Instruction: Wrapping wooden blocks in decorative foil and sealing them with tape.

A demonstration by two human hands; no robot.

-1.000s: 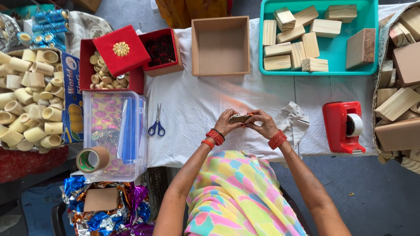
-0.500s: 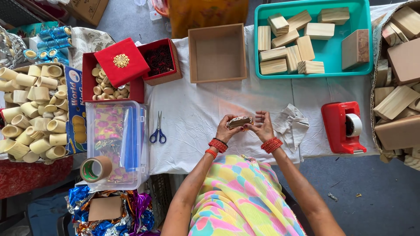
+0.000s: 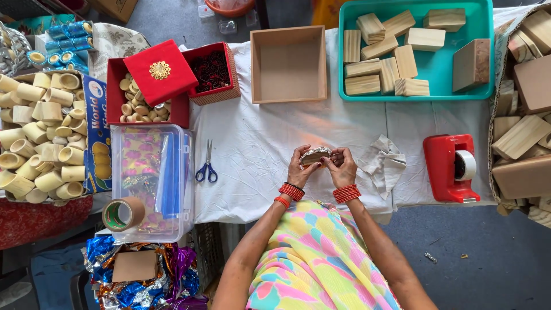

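Both of my hands meet over the white-clothed table (image 3: 252,155), holding one small wooden block with shiny foil on it (image 3: 315,155). My left hand (image 3: 299,167) grips its left end and my right hand (image 3: 342,166) grips its right end, fingers curled around it. Red bangles ring both wrists. A crumpled grey cloth (image 3: 385,162) lies just right of my right hand. Blue-handled scissors (image 3: 206,167) lie to the left of my left hand.
An empty brown box (image 3: 288,64) sits ahead, beside a teal tray of wooden blocks (image 3: 485,34). A red tape dispenser (image 3: 449,167) is at right. A clear plastic case (image 3: 150,178), a tape roll (image 3: 123,213) and red boxes (image 3: 155,80) lie left.
The small block stays gripped between both hands, and the fingers have shifted slightly around it. The view has drifted a little; nothing else on the table moved.
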